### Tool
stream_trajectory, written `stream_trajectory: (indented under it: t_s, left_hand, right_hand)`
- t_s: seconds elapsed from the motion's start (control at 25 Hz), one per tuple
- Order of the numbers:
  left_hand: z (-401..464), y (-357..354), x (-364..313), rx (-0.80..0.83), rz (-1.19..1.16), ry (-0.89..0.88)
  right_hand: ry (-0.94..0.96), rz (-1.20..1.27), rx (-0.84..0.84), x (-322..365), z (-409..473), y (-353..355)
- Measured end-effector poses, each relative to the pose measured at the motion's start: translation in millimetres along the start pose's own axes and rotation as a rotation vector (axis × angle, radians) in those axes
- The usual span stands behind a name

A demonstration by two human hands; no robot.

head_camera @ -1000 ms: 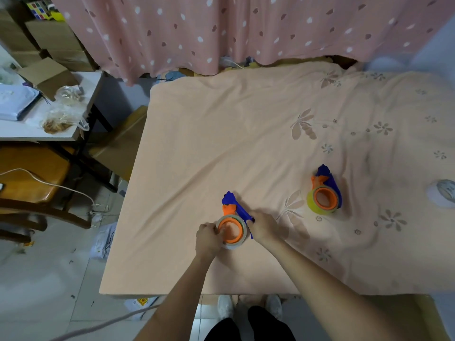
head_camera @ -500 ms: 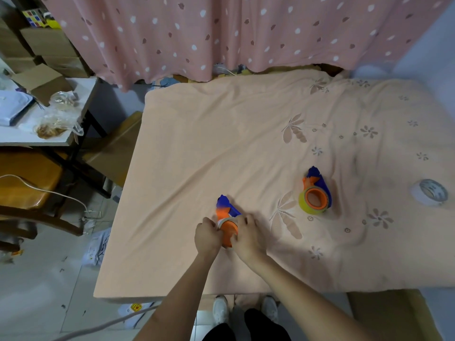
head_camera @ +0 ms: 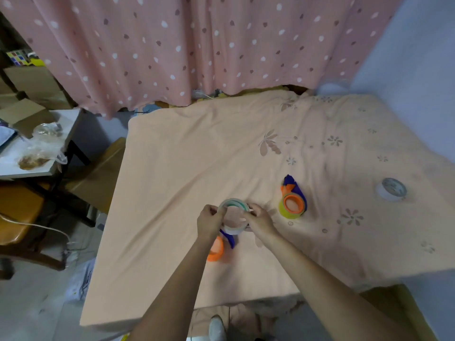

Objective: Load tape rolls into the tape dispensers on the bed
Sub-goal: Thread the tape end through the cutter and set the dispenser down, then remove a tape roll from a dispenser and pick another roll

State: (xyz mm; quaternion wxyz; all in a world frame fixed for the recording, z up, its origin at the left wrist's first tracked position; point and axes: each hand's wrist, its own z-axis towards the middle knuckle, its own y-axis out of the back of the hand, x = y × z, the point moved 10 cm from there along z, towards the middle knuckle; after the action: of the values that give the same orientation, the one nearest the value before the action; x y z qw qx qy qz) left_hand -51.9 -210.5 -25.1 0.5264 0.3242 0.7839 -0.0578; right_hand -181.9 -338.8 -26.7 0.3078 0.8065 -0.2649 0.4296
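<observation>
- Head view: the left hand (head_camera: 209, 221) and right hand (head_camera: 258, 219) each pinch a side of a pale roll (head_camera: 232, 217), held up between them over the bed (head_camera: 172, 168).
- An empty dispenser (head_camera: 218, 247) lies just below the left hand.
- A loaded dispenser (head_camera: 293, 200) lies right of the right hand; a spare roll (head_camera: 391, 189) lies farther right.

My one camera sits on my head and looks forward and down, wide-angle, over the near edge of the bed (head_camera: 172, 168). My hands (head_camera: 209, 221) sit close below centre, the curtain (head_camera: 197, 45) fills the far top, and a desk (head_camera: 61, 124) shows at left.
</observation>
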Motion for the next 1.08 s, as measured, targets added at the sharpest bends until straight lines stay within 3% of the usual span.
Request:
stream_trajectory:
  t_s: [0.16,0.36,0.52,0.84,1.08]
  left_hand:
    - [-17.4,-54.7,-49.3,0.109,-0.172,-0.026]
    - [-63.1,-132.7,-99.5,0.193,-0.213,-0.055]
    - [-127.4,-224.5,-117.8,0.280,-0.230,-0.071]
    - [-270.4,-387.0,-132.7,0.288,-0.257,-0.073]
    - [-298.6,-475.3,-155.0,0.346,-0.186,-0.080]
  right_hand:
    - [-0.019,0.171,-0.065,19.4,-7.3,66.3]
    - [-0.022,0.441,-0.080,20.5,-32.0,166.0]
    - [0.026,0.488,-0.189,-0.9,-78.4,275.6]
    - [0.011,0.525,-0.264,-59.2,-159.5,460.6]
    - [0.006,0.588,-0.339,-80.8,-167.2,549.5]
